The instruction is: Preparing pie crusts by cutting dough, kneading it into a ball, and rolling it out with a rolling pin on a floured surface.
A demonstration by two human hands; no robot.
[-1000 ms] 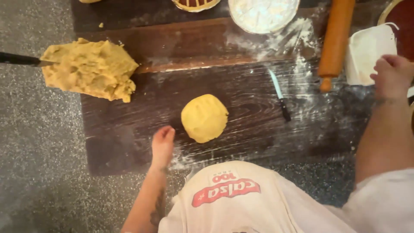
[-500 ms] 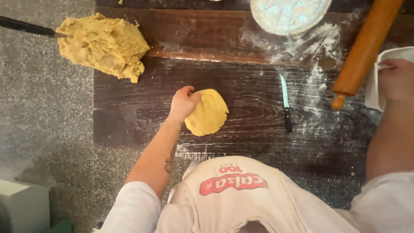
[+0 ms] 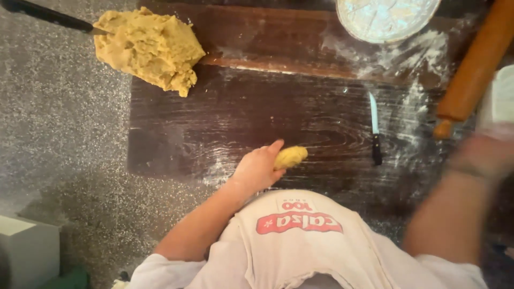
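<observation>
The big dough heap (image 3: 150, 48) sits far left on the desk (image 3: 64, 139). My left hand (image 3: 257, 170), a second ago beside the flat dough piece (image 3: 290, 157), now lifts it on edge, fingers clenched round it. My right hand (image 3: 482, 155) blurs; I cannot tell its grip.

Dark floured wooden board (image 3: 241, 118) on speckled grey stone counter (image 3: 59, 123), under warm dim light.
</observation>
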